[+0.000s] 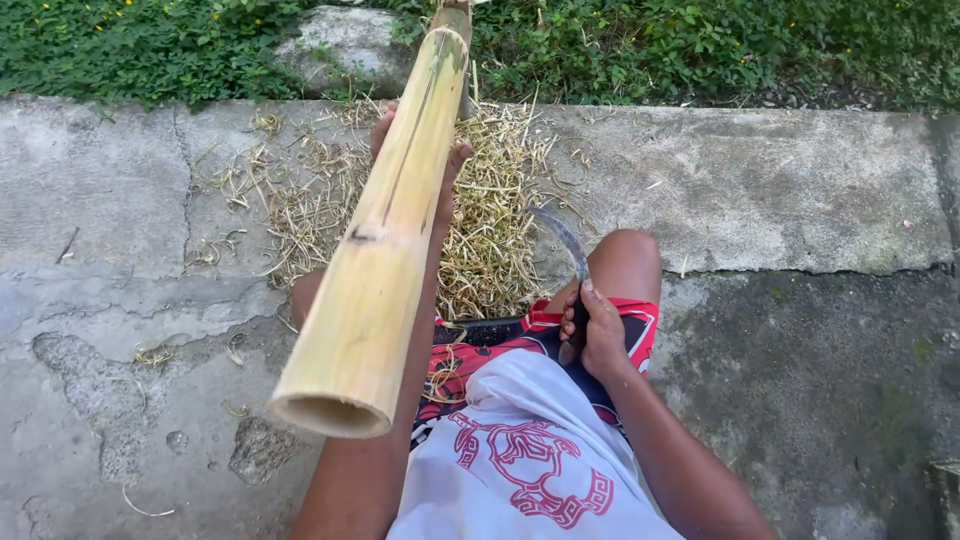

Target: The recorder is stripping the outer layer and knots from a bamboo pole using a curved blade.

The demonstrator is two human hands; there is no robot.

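A thick yellow-green bamboo pole [385,235] slants from the top of the view down toward me, its hollow cut end nearest the camera. My left hand [448,170] wraps around it from underneath, with only the fingertips showing on either side. My right hand [595,330] grips the dark handle of a curved sickle-like knife [563,238], resting by my right knee with the blade pointing up and away. I sit on the ground in red patterned shorts and a white shirt.
A heap of dry bamboo shavings [490,225] lies on the cracked concrete slab [760,190] ahead of my legs. A grey rock [340,45] and green weeds [700,45] border the far edge.
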